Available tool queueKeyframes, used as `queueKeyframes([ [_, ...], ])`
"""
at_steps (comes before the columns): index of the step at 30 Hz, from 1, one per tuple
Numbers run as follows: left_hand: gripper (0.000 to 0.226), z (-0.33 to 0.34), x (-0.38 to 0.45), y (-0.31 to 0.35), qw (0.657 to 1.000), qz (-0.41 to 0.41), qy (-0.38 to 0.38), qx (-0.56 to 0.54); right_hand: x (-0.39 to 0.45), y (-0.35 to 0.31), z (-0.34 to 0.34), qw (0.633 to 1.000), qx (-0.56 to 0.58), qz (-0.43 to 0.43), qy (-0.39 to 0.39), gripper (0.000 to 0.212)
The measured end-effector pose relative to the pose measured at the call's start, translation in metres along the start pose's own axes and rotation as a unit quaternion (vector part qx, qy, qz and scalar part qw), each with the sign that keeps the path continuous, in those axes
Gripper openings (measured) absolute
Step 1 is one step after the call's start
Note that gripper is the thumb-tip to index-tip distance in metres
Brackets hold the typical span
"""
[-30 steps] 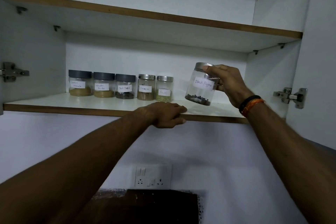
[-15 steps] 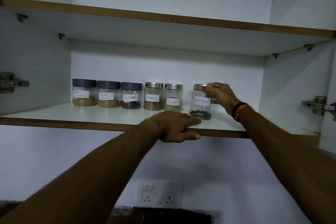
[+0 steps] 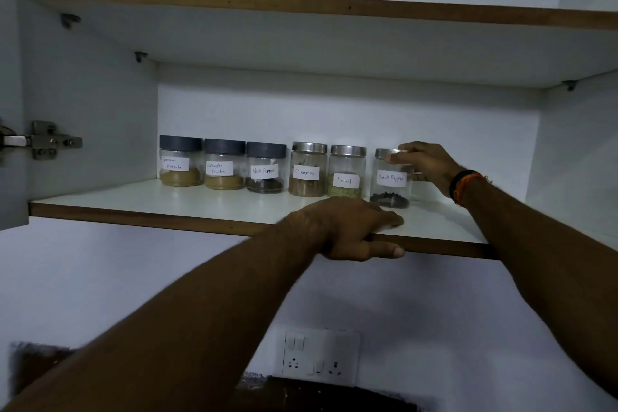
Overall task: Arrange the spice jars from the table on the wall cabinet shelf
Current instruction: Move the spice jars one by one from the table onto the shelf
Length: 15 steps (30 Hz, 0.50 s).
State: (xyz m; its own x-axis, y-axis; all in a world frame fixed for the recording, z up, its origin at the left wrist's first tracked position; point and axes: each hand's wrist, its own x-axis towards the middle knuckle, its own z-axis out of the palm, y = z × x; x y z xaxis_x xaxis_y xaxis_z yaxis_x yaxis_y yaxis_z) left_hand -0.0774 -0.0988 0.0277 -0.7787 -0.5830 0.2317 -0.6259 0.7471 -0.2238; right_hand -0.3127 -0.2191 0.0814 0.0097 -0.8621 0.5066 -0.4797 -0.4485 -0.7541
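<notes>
A clear jar labelled Black Pepper, with a steel lid, stands on the white shelf at the right end of a row. My right hand grips its lid and right side. Left of it stand the Fennel jar, the Cinnamon jar, a dark-lidded Black Pepper jar, the Coriander Powder jar and the Garam Masala jar. My left hand clasps the shelf's front edge, fingers on top and thumb beneath.
An upper shelf spans the cabinet above. A door hinge sits on the left wall. To the right of the held jar, bare shelf runs to the cabinet's right wall. A switch and socket plate is on the wall below.
My right hand carried the steel-lidded Black Pepper jar down from the air onto the shelf and slid it closer to the Fennel jar. My left hand stayed on the shelf edge.
</notes>
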Motion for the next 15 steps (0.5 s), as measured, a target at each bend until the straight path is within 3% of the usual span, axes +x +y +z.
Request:
queueKeyframes([
  [7,0.068,-0.0007,-0.0009,0.0015,1.0,-0.004,-0.002,0.009,0.0087,-0.0003,0.0042,1.0,-0.013,0.013,0.019,0.032],
  [12,0.068,0.0005,-0.0009,0.0002,1.0,-0.008,0.003,0.01,0.0089,0.0023,0.0067,0.999,-0.023,-0.008,0.03,0.012],
  [15,0.068,0.0012,-0.0005,0.0001,1.0,-0.008,0.005,0.016,0.0097,0.0058,0.0076,0.999,-0.021,-0.016,0.034,0.012],
])
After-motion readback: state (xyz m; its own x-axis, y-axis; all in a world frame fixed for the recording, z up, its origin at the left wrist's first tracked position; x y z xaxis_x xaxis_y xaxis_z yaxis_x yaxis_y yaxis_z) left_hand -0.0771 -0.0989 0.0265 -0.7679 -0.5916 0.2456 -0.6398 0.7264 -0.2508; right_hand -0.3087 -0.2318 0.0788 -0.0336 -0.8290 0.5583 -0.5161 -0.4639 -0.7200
